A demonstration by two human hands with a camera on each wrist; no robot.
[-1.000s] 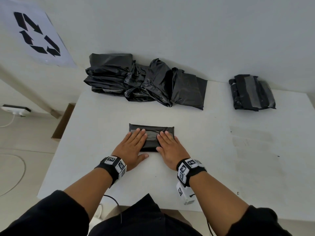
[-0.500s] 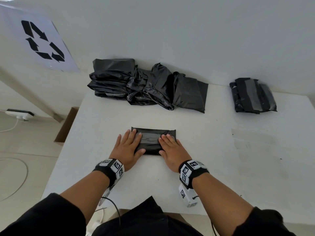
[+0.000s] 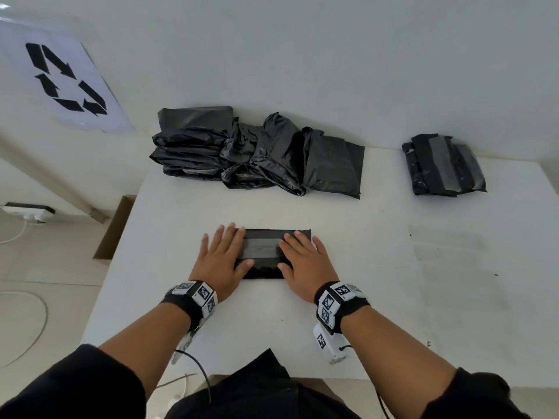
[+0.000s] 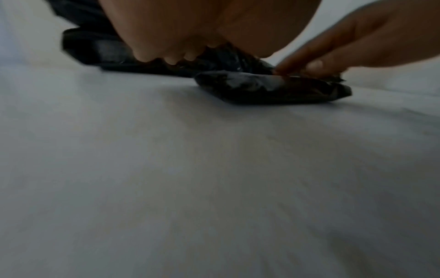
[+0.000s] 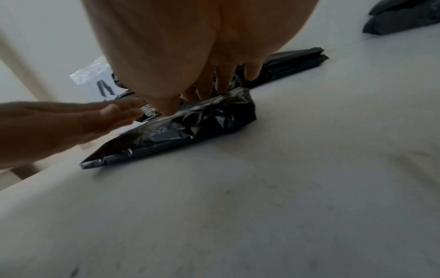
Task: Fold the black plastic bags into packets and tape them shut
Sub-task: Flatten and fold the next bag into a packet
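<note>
A white table (image 3: 378,297) fills most of the head view, running from the bottom of the frame up to the pale wall. Along its far edge, upper centre, sits a loose heap of black bags (image 3: 257,155) not yet folded, and at the upper right lies a finished packet (image 3: 443,166) with grey tape across it, well apart from the heap. In the upper left a recycling sign (image 3: 65,78) hangs on the wall. Near the middle of the frame lies the packet in hand (image 3: 266,254), a flat black rectangle with its long axis running left to right across the view and a strip of tape (image 3: 261,247) along its top. The left hand (image 3: 222,257) lies flat on its left end, fingers straight and spread, some of them over the edge onto the table; the right hand (image 3: 302,261) lies flat on its right end, fingers likewise straight and a little apart. Neither grips anything; both press down. From the right wrist view the plastic (image 5: 190,127) looks crinkled and puffy under the fingertips (image 5: 223,88), so I judge the tape is being smoothed outward along that long axis. Both hands are equally near; the finished packet lies up and to the right, nearer the right one.
</note>
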